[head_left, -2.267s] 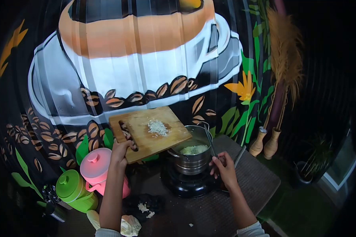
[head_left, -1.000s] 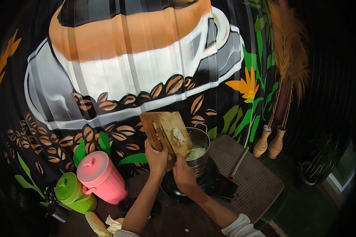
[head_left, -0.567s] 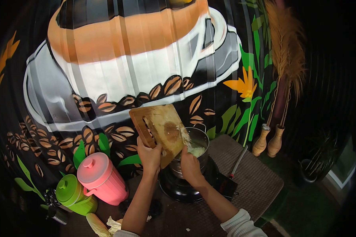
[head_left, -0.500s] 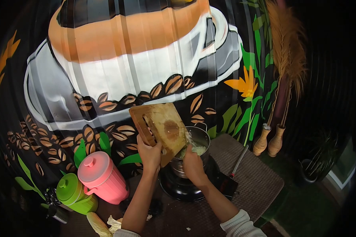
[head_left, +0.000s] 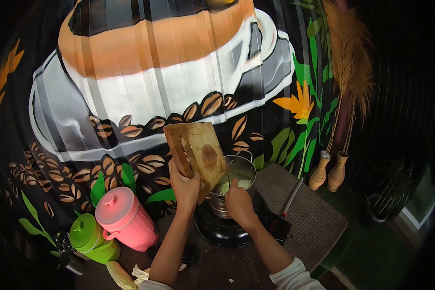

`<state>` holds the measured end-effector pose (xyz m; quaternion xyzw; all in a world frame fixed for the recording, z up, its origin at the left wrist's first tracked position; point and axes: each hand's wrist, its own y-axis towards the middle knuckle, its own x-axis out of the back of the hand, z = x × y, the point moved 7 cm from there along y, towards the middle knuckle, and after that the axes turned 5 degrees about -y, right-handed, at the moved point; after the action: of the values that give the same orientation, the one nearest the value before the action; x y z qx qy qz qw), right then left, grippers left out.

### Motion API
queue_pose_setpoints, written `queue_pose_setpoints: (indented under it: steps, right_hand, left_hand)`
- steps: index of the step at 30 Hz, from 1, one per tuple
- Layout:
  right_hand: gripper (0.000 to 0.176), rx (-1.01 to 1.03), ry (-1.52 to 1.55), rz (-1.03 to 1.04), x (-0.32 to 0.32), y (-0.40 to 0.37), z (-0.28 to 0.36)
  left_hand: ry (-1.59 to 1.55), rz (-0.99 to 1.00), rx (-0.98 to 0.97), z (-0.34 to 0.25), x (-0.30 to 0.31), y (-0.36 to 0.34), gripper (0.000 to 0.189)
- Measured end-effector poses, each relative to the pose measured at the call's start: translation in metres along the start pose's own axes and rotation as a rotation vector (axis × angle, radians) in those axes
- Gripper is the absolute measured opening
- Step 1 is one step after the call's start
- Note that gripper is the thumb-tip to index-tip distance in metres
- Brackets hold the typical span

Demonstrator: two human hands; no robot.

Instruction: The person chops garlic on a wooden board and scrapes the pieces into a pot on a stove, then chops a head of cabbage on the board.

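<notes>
My left hand (head_left: 184,186) grips a wooden cutting board (head_left: 207,153) by its handle end and holds it tilted steeply at the left rim of a metal pot (head_left: 242,166). The board's face has a dark wet patch. Over the pot's front edge, my right hand (head_left: 239,199) is closed around something, perhaps a knife, that is mostly hidden by the fingers. Pale green chopped pieces (head_left: 244,183) lie in the pot. The pot stands on a black portable stove (head_left: 216,231).
A pink lidded jug (head_left: 126,220) and a green lidded jug (head_left: 93,239) stand at the left. Pale leaves (head_left: 120,275) lie at the table's front. A hose (head_left: 293,195) runs from the stove across the brown table (head_left: 319,220). Two vases (head_left: 338,172) are beyond its right side.
The board has turned to a steeper tilt, with its face more toward the pot. Loose pieces that were falling from its edge are now off it. My right hand has moved slightly down.
</notes>
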<state>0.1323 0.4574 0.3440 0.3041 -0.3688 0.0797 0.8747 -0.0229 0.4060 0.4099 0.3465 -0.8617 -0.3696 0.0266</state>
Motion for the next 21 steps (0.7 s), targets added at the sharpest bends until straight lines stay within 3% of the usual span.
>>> queue_pose_setpoints:
  steps: [2,5,6,10,14,17,21]
  right_hand:
    - [0.025,0.032,0.078,-0.100,0.019,-0.004,0.011]
    - [0.025,0.150,0.262,-0.068,0.005,-0.005,0.033]
    - [0.025,0.183,0.177,-0.077,-0.006,-0.004,0.034]
    - [0.024,0.007,0.003,0.013,-0.022,0.001,-0.005]
    - [0.024,0.032,0.213,-0.161,0.016,-0.009,0.022]
    - [0.023,0.089,0.114,-0.081,-0.013,-0.005,0.033]
    - [0.025,-0.013,0.065,-0.068,-0.015,0.009,0.008]
  left_hand:
    - [0.181,0.039,-0.092,-0.009,-0.006,0.001,0.046]
    - [0.224,0.006,-0.201,-0.013,-0.015,-0.003,0.050]
    - [0.223,0.008,-0.198,-0.010,-0.016,-0.003,0.050]
    - [0.192,0.012,-0.157,-0.014,-0.013,-0.004,0.052]
    - [0.145,0.002,-0.171,-0.016,-0.013,-0.002,0.048]
    - [0.164,-0.004,-0.173,-0.014,-0.015,-0.002,0.045]
    - [0.109,-0.029,-0.136,-0.017,-0.011,-0.004,0.044]
